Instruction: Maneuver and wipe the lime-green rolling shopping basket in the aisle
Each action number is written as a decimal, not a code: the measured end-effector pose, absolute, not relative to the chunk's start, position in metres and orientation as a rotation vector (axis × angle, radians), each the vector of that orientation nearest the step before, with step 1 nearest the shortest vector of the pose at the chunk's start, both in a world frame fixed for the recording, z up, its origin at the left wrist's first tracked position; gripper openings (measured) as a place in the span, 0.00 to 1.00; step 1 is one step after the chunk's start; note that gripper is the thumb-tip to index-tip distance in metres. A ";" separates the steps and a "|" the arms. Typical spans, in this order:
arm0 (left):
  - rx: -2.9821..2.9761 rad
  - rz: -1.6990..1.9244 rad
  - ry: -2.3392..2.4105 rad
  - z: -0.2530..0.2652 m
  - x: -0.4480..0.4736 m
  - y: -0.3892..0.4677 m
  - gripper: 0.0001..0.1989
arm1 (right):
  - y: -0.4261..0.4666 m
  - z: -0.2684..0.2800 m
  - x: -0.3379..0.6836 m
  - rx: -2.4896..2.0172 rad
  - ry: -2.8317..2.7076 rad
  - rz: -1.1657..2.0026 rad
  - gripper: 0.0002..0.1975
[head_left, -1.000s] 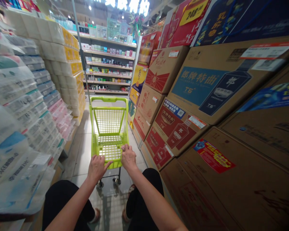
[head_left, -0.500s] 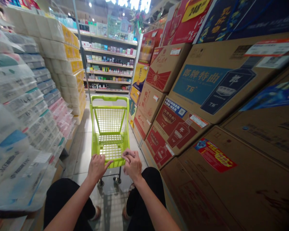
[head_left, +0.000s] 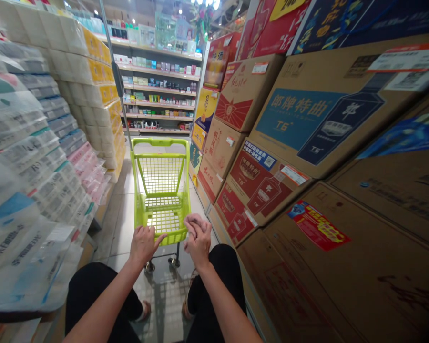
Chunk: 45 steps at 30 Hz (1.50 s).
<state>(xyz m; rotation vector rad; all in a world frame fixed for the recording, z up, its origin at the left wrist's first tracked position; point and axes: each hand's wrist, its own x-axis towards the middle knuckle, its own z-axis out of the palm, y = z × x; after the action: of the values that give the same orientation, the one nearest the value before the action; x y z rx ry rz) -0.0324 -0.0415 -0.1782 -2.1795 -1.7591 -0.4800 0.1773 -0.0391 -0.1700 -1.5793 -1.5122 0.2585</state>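
A lime-green plastic shopping cart (head_left: 161, 194) stands upright in front of my knees, and no goods show in its grid basket. My left hand (head_left: 143, 245) is closed over the near left part of the basket rim, its thumb lying along the edge. At the near right corner, my right hand (head_left: 200, 244) pinches a crumpled pink cloth (head_left: 196, 220). The cloth sits against or just beside the rim; whether it touches is unclear. Part of it is hidden behind my fingers.
Stacked cardboard cartons (head_left: 293, 124) line the right side closely. Tissue packs (head_left: 39, 162) and yellow-and-white paper packs (head_left: 86, 85) are piled on the left. Tiled floor (head_left: 119, 209) runs between them. Product shelves (head_left: 159, 90) stand beyond the cart.
My right hand has shifted slightly up and right off the rim, and more of the pink cloth shows. My left hand stays on the rim. The view has tilted a little.
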 end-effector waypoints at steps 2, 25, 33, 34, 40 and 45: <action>-2.177 -0.500 -1.760 -0.178 -0.032 -0.041 0.20 | -0.033 -0.172 0.172 -1.638 -1.517 0.275 0.22; -2.191 -0.493 -1.794 -0.179 -0.039 -0.034 0.21 | 0.024 -0.124 0.193 -1.640 -2.029 0.321 0.16; -2.193 -0.571 -1.824 -0.177 -0.033 -0.033 0.21 | 0.038 -0.138 0.179 -1.721 -2.111 0.088 0.18; -2.196 -0.578 -1.824 -0.177 -0.034 -0.033 0.22 | 0.027 -0.142 0.177 -1.718 -2.115 0.077 0.16; -2.209 -0.538 -1.812 -0.177 -0.044 -0.028 0.23 | -0.001 -0.132 0.183 -1.681 -2.105 0.307 0.14; -2.177 -0.389 -1.836 -0.174 -0.044 -0.020 0.23 | 0.020 -0.126 0.183 -1.818 -1.902 0.265 0.17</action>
<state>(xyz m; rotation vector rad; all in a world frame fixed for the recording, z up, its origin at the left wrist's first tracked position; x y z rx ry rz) -0.0437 -0.0197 -0.1742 -2.1771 -1.8361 -0.3893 0.1829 0.0200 -0.1264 -1.8179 -1.9020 0.2653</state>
